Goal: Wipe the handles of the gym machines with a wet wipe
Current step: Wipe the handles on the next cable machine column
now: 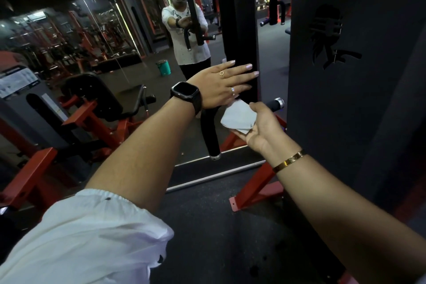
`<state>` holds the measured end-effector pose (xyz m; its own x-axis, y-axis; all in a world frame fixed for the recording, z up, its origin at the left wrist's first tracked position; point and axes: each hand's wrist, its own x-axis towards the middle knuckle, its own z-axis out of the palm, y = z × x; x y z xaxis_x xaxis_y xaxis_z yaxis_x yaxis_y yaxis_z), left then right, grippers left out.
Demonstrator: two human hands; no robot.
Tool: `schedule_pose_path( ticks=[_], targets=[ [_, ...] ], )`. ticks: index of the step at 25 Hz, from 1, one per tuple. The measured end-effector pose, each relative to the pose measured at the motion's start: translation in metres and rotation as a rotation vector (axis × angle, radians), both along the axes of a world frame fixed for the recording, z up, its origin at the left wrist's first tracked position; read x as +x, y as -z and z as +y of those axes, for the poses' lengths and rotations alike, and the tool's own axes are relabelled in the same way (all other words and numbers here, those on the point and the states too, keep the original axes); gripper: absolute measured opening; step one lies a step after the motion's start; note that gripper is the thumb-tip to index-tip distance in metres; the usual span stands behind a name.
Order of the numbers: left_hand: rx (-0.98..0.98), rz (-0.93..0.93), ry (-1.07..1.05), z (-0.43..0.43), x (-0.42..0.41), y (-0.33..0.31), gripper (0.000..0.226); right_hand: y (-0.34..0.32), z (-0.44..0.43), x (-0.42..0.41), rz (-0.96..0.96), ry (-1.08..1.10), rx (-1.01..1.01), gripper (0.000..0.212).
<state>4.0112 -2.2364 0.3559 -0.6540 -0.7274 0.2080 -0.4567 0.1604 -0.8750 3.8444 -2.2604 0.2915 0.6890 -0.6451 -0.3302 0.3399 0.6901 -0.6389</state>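
Wet wipe, white and folded, sits just in front of the black upright post, low on it, pinched in the right hand with the thumb on top and the fingers curled beneath. Nearest the camera, a white sleeve covers the left upper arm, well short of the post. A gold bangle circles the right wrist, to the right of the post and nearer than it. A black smartwatch sits on the left wrist, just left of the post. The left hand holds nothing. Its fingers lie straight and slightly spread across the front of the post, above the wipe; whether they press on it cannot be told. Behind both hands, a black curved handle with chrome end caps hangs at the post, one arm pointing down and the other reaching to its right. A red frame foot rests on the dark floor below the post. A tall dark panel stands right of the post. Left of the post, a mirror shows red machines, a green bin and the person's reflection.
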Motion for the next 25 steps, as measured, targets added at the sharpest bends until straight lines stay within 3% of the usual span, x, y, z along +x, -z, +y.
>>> schedule_pose_path(
  ticks=[3, 5, 6, 7, 10, 11, 12, 15, 20, 25],
  targets=[
    [-0.044, 0.138, 0.004, 0.012, -0.003, 0.007, 0.033, -0.005, -0.002, -0.01, -0.081, -0.025, 0.015, 0.03],
    [-0.072, 0.375, -0.016, 0.024, -0.013, 0.013, 0.029, -0.01, -0.003, -0.014, -0.135, -0.052, 0.016, 0.034],
    [-0.073, 0.583, -0.063, 0.03, -0.019, 0.017, 0.027, -0.012, -0.002, -0.015, -0.152, -0.074, 0.01, 0.035],
    [-0.055, 0.883, -0.137, 0.036, -0.026, 0.02, 0.028, -0.014, 0.0, -0.015, -0.162, -0.095, -0.004, 0.035],
    [-0.008, 2.112, -0.257, 0.052, -0.047, 0.015, 0.036, -0.02, 0.01, -0.015, -0.159, -0.161, -0.055, 0.032],
    [0.011, 2.413, -0.271, 0.056, -0.051, 0.01, 0.045, -0.021, 0.014, -0.014, -0.167, -0.187, -0.066, 0.032],
    [0.046, 2.565, -0.304, 0.06, -0.052, 0.005, 0.054, -0.022, 0.018, -0.014, -0.181, -0.216, -0.07, 0.032],
    [0.113, 2.632, -0.358, 0.074, -0.055, -0.001, 0.069, -0.029, 0.032, -0.013, -0.241, -0.279, -0.036, 0.03],
    [-0.062, 2.667, -0.199, 0.09, -0.058, 0.011, 0.018, -0.035, 0.044, -0.007, -0.292, -0.351, 0.013, 0.033],
    [-0.081, 2.654, -0.209, 0.106, -0.062, 0.021, 0.007, -0.034, 0.047, -0.011, -0.224, -0.397, -0.006, 0.032]
  ],
)
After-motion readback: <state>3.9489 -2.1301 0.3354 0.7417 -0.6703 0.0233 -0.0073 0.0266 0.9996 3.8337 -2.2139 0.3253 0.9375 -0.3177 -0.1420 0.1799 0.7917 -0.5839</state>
